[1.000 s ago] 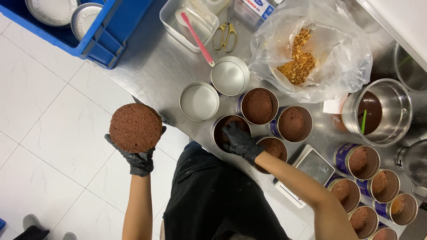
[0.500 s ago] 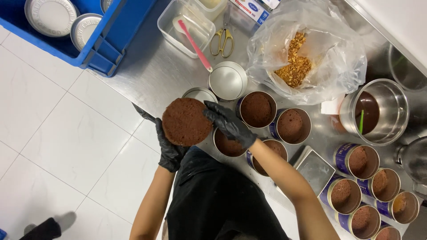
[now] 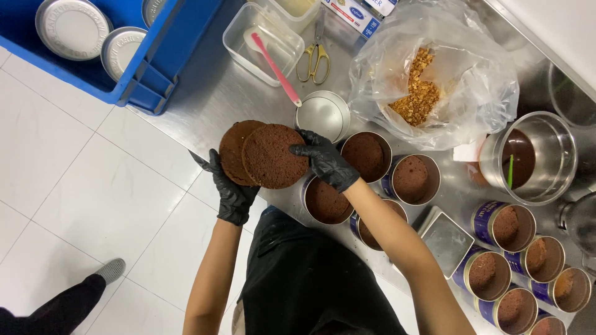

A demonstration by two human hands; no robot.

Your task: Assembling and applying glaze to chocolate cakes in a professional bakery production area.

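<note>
Half a second earlier one brown disc sat between the hands; now it had come apart into two thin round layers, slid askew and overlapping. Left hand (image 3: 233, 189), in a black glove, gripped the lower layer (image 3: 234, 149) from below. Right hand (image 3: 326, 161), gloved too, pinched the upper layer (image 3: 272, 155) at its edge. Both layers looked porous and matte, held over the near edge of the steel table (image 3: 205, 102). Just beside them stood an empty round tin (image 3: 323, 115) and tins with cake (image 3: 366, 155). A crinkled clear bag (image 3: 434, 68) held golden crumbs.
</note>
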